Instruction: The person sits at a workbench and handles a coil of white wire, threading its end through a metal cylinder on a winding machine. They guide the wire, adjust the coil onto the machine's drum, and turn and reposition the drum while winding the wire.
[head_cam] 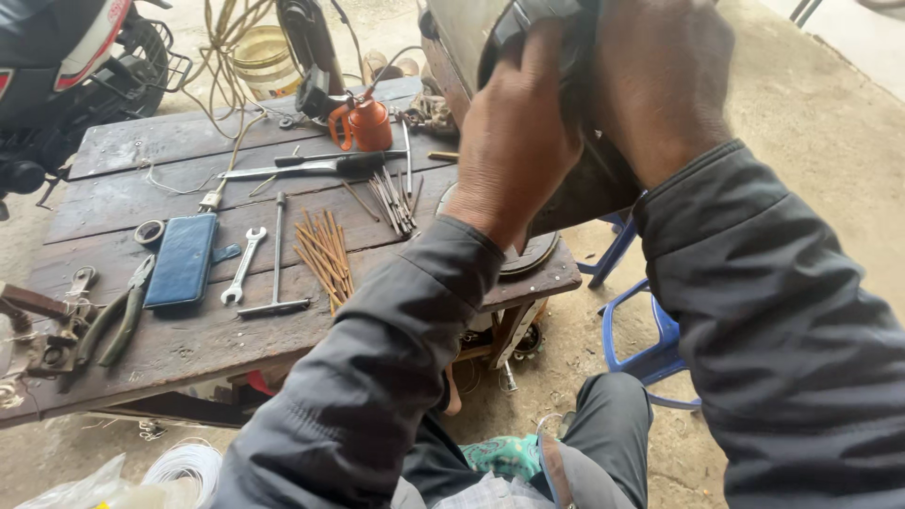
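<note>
A dark, heavy metal housing is sitting at the far right end of the wooden table, tilted up toward the person and rising past the top edge of the view, so its full shape cannot be told. Both hands are lying on it directly ahead of the body. The left hand is pressing flat against its near-left face, fingers curled over the rim. The right hand is wrapping over the upper right side, slightly farther up. Its round base is resting just at the table's corner. Well apart to the left are lying an orange oil can, a bundle of thin rods, a wrench, a blue case and pliers.
</note>
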Demonstrator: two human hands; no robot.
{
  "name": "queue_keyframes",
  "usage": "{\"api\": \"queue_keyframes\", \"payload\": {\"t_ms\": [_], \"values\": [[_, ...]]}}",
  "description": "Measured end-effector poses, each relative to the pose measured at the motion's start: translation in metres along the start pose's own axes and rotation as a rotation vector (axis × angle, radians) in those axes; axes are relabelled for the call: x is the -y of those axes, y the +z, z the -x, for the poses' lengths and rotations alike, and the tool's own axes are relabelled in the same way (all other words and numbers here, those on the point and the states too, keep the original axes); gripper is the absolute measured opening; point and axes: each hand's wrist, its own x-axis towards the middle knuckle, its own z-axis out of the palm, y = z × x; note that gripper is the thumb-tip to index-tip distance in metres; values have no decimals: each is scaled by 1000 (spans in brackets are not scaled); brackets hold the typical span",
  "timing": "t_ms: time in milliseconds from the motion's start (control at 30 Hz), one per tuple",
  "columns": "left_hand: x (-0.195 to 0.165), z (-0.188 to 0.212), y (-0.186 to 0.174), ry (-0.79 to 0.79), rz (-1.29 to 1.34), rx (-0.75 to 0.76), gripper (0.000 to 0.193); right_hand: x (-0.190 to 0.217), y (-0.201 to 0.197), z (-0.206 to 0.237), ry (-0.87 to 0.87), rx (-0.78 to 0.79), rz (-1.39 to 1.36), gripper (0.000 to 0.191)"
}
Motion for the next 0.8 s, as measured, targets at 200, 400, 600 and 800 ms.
{"api": "queue_keyframes", "payload": {"t_ms": [200,400,600,800], "values": [[0,-8,0,-41,-222,106,42,2,13,-16,55,102,-90,9],[6,-11,1,-23,-277,129,34,-1,7,-16,-43,142,-160,10],[8,-8,5,0,-367,96,25,-9,-11,-13,-211,103,-14,21],[11,-12,9,-40,-385,172,5,-22,-48,12,-135,251,-423,29]]}}
